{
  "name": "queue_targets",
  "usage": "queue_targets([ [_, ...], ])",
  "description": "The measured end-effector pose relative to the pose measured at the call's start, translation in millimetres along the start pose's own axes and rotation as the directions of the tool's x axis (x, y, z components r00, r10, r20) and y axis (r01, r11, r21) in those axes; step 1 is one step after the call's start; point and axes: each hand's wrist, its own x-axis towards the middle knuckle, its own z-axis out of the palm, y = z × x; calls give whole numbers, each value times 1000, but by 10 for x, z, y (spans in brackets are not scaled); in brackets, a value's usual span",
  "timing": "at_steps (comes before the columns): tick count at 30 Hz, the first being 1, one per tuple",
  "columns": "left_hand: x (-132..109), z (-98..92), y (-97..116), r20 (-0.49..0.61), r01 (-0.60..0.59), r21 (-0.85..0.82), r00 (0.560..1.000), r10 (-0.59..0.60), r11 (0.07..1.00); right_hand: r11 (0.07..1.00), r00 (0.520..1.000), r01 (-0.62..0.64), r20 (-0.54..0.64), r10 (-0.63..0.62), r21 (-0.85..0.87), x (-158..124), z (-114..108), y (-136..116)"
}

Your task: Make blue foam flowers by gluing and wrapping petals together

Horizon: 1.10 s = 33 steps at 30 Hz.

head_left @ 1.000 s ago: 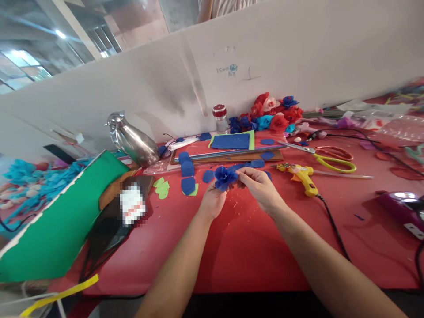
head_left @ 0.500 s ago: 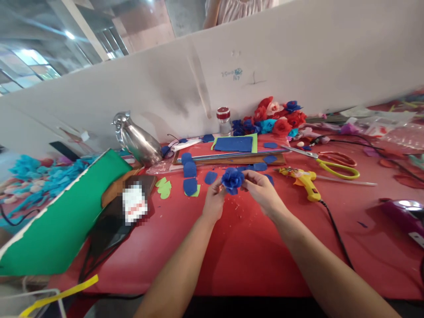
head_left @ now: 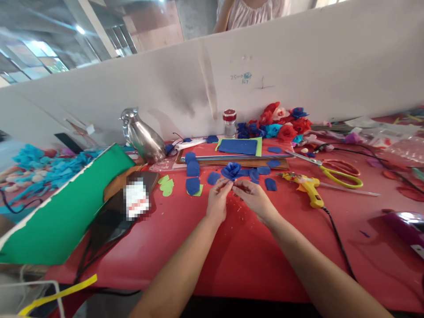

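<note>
A blue paper flower (head_left: 231, 169) is tilted away from me, its petals facing the back of the table. My left hand (head_left: 217, 201) pinches it at the base between thumb and fingers. Right beside it, the closed fingertips of my right hand (head_left: 253, 198) press at the same base; the stem end is hidden behind the fingers. Around the flower lie loose blue petals (head_left: 270, 184), and a column of blue petals (head_left: 192, 168) is off to the left. Green leaf cutouts (head_left: 166, 186) rest further left.
On the red table (head_left: 265, 269), a yellow glue gun (head_left: 309, 190) and scissors (head_left: 341, 174) lie to the right. Behind are a finished flower pile (head_left: 285, 121), a lidded jar (head_left: 229, 123) and a steel jug (head_left: 145, 137). A green board (head_left: 73, 212) and phone-like black item (head_left: 109, 225) stand left.
The flower has tipped from facing up to facing away. Both hands have moved closer together, from its sides to its base. The view has shifted slightly.
</note>
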Motion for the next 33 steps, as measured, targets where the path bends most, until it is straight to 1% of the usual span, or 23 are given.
queue_targets([
  [3,-25,22,41,11,81,-18,997,-81,997,1000,1000,21,17,-21,13,-6,9,2],
  [5,-35,28,69,4,103,-28,995,-103,994,1000,999,21,27,-21,12,-12,10,-11],
  [8,-42,29,101,-4,81,-30,997,-81,996,1000,1000,15,21,-15,7,-18,11,-24],
  [11,-51,24,126,-27,31,-3,999,-31,1000,1000,1000,27,0,-27,-15,-15,7,-6],
  [14,-64,16,142,-51,-37,69,998,40,997,991,996,89,-15,-91,-99,-9,-5,30],
  [18,-69,3,141,-20,-72,136,997,75,988,958,982,181,-6,-187,-223,-14,-10,63],
  [22,-65,-18,130,-14,-109,147,994,112,983,935,978,194,-17,-208,-297,-34,-4,49],
  [25,-70,-25,132,2,-116,125,993,116,985,912,974,194,-36,-222,-362,-47,-4,23],
  [27,-73,-22,134,7,-105,123,994,105,987,894,970,211,-24,-240,-396,-54,-5,9],
  [30,-65,-17,131,4,-92,136,996,93,986,881,965,238,-6,-263,-410,-60,-5,-4],
  [33,-47,-22,118,-10,-102,130,995,104,986,875,961,245,-16,-277,-418,-62,-8,-14],
])
